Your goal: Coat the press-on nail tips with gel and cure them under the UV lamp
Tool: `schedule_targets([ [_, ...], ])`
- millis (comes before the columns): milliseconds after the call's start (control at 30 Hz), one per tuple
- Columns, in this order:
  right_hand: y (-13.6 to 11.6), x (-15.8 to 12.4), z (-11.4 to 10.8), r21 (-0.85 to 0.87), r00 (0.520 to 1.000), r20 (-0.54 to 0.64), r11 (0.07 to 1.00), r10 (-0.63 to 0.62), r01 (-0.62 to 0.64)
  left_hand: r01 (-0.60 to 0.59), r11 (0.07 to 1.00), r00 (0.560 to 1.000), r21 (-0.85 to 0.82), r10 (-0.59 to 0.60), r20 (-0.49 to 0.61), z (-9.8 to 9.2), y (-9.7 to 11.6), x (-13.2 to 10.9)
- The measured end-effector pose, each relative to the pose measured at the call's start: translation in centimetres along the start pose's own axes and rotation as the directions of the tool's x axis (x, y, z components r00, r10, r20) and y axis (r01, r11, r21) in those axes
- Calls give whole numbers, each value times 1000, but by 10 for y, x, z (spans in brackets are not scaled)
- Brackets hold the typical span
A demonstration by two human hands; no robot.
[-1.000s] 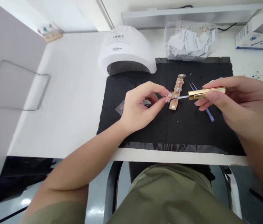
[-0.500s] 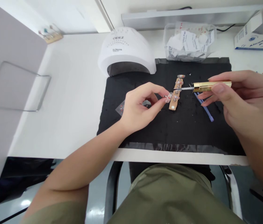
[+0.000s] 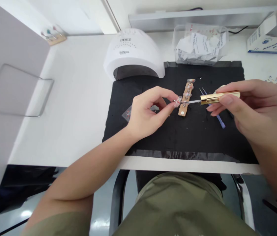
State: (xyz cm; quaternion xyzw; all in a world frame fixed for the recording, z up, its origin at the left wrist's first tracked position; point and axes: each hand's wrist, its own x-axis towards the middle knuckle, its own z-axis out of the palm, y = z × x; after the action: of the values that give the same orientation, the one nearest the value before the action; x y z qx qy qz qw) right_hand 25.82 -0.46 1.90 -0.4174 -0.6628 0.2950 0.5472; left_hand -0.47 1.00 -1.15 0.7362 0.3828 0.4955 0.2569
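Clear, orange-flecked nail (image 3: 177, 102) beside a gold-handled brush (image 3: 219, 97).
Head view: the left hand (image 3: 144, 109) pinches the nail at its fingertips; the right hand (image 3: 258, 108) grips the brush, bristles just right of the nail. Black mat (image 3: 189, 137) spreads nearly to the bench's (image 3: 62, 98) near edge.

Alcohol Pads box (image 3: 263, 42), right of a clear tub (image 3: 197, 61) of packets (image 3: 199, 43)
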Motion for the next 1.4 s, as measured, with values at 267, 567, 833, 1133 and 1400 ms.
schedule_targets([
  [267, -1, -3, -1, -17, 999, 49, 1000, 15, -15, -6, 999, 1000, -38, 6, -5, 1, 1, 0],
  [567, -3, -1, 2, -22, 1000, 14, 1000, 15, -15, 1, 1000, 1000, -31, -1, 10, 0, 2, 0],
  [833, 0, 2, 4, -27, 998, -69, 1000, 13, -15, 23, 1000, 1000, -1, -23, -2, 1, 1, 0],
  [1133, -2, 1, 3, -26, 999, -47, 1000, 16, -17, 10, 1000, 1000, -16, -10, -2, 0, 1, 0],
  [1400, -4, -1, 2, -19, 1000, 7, 1000, 3, -3, 30, 999, 1000, -16, -30, 2, 0, 1, -1],
])
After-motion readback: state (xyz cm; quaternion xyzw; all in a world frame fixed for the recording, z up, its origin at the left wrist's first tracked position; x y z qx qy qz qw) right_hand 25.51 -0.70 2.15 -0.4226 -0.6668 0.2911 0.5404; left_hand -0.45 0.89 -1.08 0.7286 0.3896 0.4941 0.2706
